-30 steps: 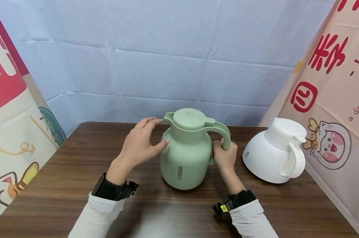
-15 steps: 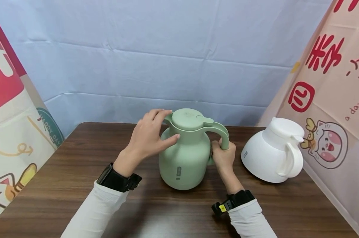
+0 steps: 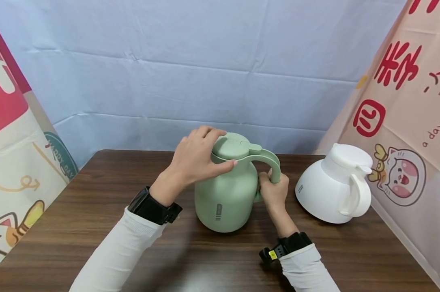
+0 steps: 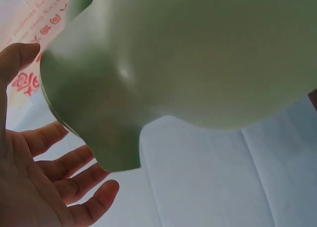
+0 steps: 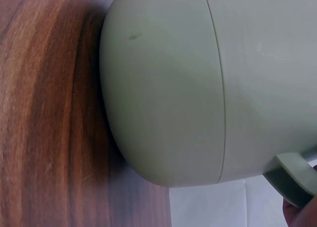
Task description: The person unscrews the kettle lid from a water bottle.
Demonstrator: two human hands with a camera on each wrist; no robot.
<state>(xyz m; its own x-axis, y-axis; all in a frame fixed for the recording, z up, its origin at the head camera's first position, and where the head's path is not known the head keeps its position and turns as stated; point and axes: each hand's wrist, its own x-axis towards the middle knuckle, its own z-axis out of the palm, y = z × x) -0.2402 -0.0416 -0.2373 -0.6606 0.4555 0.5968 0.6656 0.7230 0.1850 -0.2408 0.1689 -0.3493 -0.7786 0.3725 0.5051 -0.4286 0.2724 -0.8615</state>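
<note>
A pale green thermos jug (image 3: 224, 198) stands upright on the table in the head view, its handle on the right. My right hand (image 3: 275, 190) grips the lower part of that handle (image 3: 276, 168). Spread over the spout side is my left hand (image 3: 197, 158), fingers at the edge of the round lid (image 3: 233, 146) and thumb across the jug's neck. The left wrist view has the spout (image 4: 119, 150) between the thumb and the loosely bent fingers (image 4: 91, 202). In the right wrist view the jug's base (image 5: 153, 98) rests on the wood.
To the right, a white jug (image 3: 325, 190) with a lid stands on the dark wooden table (image 3: 220, 263), its handle (image 3: 362, 198) turned toward the front right. Pale blue cloth (image 3: 190, 73) hangs behind, and printed cloths (image 3: 398, 121) flank both sides.
My left hand has moved right and slightly up, from beside the spout to over it at the lid. The right hand keeps its grip, and both jugs stay in place.
</note>
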